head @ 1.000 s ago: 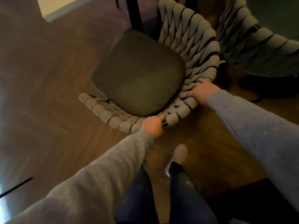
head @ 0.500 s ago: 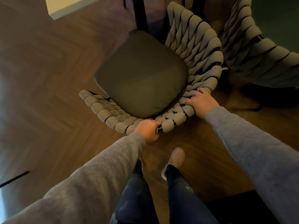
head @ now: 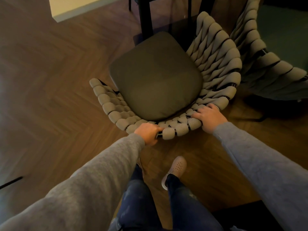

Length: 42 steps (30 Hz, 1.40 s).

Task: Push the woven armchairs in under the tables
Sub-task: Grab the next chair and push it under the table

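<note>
The armchair [head: 215, 67] is sitting in the centre of the frame on the wooden floor [head: 50, 80], its dark seat cushion [head: 155, 75] facing up and its front edge lying just beside a black table leg [head: 145, 15] at the top centre. The left hand [head: 147, 135] is grasping the chair's woven rim [head: 181, 129] at the lower centre, fingers wrapping round the frame. The right hand [head: 209, 119] is gripping the same rim further right, its fingers curling over the thick braids. A second armchair [head: 270, 67] is standing at the upper right, its back nearly touching the first. A pale shoe [head: 176, 167] is showing on the floor below the hands.
</note>
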{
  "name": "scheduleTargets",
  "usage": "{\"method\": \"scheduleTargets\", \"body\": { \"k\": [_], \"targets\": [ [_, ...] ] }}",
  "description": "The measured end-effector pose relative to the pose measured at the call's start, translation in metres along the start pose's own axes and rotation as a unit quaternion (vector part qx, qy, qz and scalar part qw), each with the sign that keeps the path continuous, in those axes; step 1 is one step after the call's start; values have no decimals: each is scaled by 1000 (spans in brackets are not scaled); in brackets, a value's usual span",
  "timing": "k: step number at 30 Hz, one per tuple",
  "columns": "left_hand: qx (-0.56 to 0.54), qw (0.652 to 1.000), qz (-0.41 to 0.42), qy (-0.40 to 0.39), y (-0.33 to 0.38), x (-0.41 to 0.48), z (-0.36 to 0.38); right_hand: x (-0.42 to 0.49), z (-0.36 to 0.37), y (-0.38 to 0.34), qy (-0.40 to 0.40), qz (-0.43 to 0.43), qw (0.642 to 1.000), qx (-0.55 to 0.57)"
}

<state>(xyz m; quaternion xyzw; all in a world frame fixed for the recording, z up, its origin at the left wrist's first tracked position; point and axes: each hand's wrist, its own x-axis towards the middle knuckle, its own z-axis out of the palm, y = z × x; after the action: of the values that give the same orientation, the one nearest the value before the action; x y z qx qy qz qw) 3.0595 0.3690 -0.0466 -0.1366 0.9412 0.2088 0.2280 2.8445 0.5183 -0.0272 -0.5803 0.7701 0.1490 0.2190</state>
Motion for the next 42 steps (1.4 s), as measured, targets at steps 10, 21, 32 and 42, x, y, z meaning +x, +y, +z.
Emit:
{"method": "scheduleTargets", "body": {
  "k": [10, 21, 32, 42],
  "targets": [
    [44, 999, -25, -16, -41, 12, -32, 38, -27, 35, -9, 3, 1000, -29],
    [45, 996, -63, -53, -49, 18, -27, 50, -52, 30, -114, -5, 988, -107],
    [83, 993, -48, -63, -69, -4, -28, 45, -65, 4, -153, -18, 982, -113],
    [-14, 999, -48, -18, -55, -7, -25, 61, -85, 17, -159, -34, 972, -173]
  ]
}}
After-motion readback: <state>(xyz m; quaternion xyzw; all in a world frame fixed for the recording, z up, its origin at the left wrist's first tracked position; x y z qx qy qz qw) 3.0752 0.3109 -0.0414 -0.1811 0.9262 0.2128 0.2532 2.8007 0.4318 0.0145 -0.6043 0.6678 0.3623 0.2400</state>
